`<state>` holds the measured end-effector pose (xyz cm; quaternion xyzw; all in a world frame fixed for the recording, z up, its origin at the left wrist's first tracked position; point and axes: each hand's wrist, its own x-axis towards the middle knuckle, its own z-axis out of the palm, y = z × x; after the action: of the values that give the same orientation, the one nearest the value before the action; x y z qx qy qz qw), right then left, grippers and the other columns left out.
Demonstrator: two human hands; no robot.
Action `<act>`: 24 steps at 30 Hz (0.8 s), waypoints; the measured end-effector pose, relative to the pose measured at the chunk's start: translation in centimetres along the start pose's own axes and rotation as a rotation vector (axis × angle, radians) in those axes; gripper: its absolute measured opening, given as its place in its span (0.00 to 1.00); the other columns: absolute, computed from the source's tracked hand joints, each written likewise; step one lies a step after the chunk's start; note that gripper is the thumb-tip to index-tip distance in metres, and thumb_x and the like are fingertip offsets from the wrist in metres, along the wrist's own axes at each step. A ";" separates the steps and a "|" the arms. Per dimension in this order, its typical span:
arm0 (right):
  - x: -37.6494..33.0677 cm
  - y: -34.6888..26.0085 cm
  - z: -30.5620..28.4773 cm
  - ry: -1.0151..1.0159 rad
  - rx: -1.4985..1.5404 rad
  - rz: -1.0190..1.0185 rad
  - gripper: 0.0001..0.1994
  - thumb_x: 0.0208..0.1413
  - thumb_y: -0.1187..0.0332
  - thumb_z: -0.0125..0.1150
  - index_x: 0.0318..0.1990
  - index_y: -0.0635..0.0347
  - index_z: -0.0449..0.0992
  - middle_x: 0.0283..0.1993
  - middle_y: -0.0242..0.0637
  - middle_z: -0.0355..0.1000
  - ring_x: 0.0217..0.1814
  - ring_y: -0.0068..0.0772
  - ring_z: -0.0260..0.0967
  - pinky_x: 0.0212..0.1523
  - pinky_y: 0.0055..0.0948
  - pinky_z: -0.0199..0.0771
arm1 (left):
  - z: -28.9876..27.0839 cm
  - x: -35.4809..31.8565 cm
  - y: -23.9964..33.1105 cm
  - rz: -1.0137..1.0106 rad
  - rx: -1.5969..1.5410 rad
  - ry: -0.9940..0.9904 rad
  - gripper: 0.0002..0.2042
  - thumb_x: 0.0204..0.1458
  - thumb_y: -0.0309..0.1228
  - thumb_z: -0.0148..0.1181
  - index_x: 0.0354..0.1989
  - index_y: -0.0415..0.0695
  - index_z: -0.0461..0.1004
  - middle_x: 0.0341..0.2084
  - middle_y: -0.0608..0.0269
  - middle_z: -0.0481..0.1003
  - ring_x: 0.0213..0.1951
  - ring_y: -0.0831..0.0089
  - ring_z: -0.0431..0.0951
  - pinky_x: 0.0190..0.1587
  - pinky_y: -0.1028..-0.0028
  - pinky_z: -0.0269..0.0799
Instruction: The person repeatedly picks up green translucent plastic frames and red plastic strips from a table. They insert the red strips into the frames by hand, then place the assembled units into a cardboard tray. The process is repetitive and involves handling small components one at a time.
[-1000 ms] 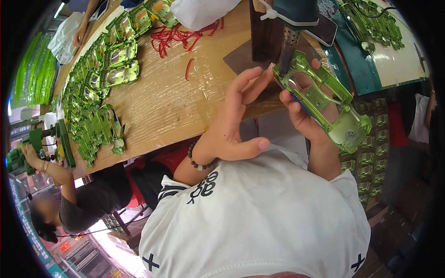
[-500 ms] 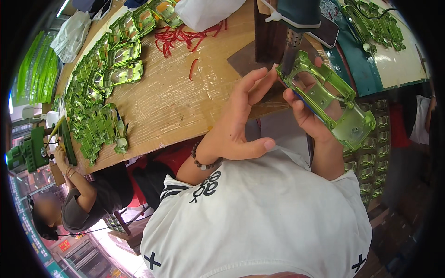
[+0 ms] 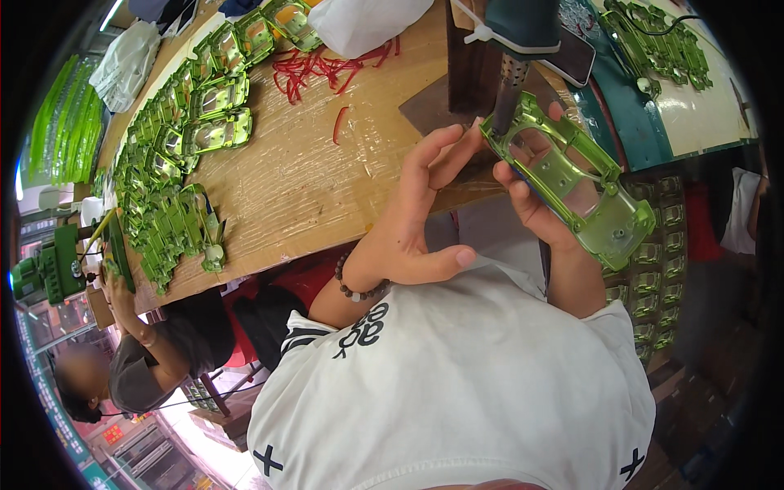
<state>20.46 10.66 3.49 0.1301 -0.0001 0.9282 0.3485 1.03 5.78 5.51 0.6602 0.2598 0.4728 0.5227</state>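
A translucent green plastic car body shell (image 3: 584,184) with window openings lies tilted in my right hand (image 3: 531,208), whose fingers are closed round its side and underside. The metal nozzle of a mounted hot-air tool (image 3: 508,90) points down at the shell's far left end, and I cannot tell whether it touches the plastic. My left hand (image 3: 425,212) has its thumb spread away from the fingers. Its fingertips reach that same end of the shell, at or just beside the edge; nothing is gripped in it.
Many similar green shells (image 3: 216,131) line the table's left side. Red plastic strips (image 3: 335,73) lie beside a white bag (image 3: 367,24). A phone (image 3: 572,57) and more green parts (image 3: 661,49) are at the far right. A co-worker (image 3: 155,359) sits left by a green machine (image 3: 53,265).
The shell and my right hand have shifted slightly left, and the shell's near end has dipped a little. My left hand has moved slightly left. The co-worker's arm has moved at the machine.
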 end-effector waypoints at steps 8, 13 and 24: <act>-0.1 -0.2 0.7 0.099 0.025 0.086 0.27 0.59 0.50 0.34 0.56 0.63 0.59 0.51 0.51 0.63 0.53 0.57 0.58 0.49 0.41 0.69 | 0.0 -0.5 0.3 -0.014 0.020 -0.027 0.44 0.39 0.35 0.60 0.60 0.37 0.36 0.61 0.42 0.45 0.63 0.60 0.45 0.61 0.65 0.36; -0.6 0.0 0.5 0.144 -0.129 -0.039 0.26 0.57 0.50 0.40 0.51 0.63 0.65 0.46 0.51 0.68 0.48 0.57 0.64 0.44 0.43 0.71 | 0.4 -0.2 -0.1 0.019 0.068 0.168 0.39 0.42 0.31 0.56 0.60 0.40 0.39 0.60 0.45 0.48 0.60 0.59 0.52 0.59 0.65 0.44; -17.5 1.5 1.8 0.674 -0.187 -0.732 0.16 0.52 0.64 0.51 0.44 0.64 0.69 0.40 0.48 0.71 0.39 0.42 0.71 0.36 0.32 0.75 | -3.0 -1.8 -1.4 0.329 -0.685 0.315 0.21 0.57 0.33 0.33 0.57 0.37 0.48 0.60 0.45 0.48 0.58 0.54 0.54 0.61 0.57 0.48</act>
<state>32.56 -1.99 1.10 -0.2168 0.0749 0.7317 0.6419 -2.18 6.00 3.62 0.4001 0.0552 0.7044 0.5837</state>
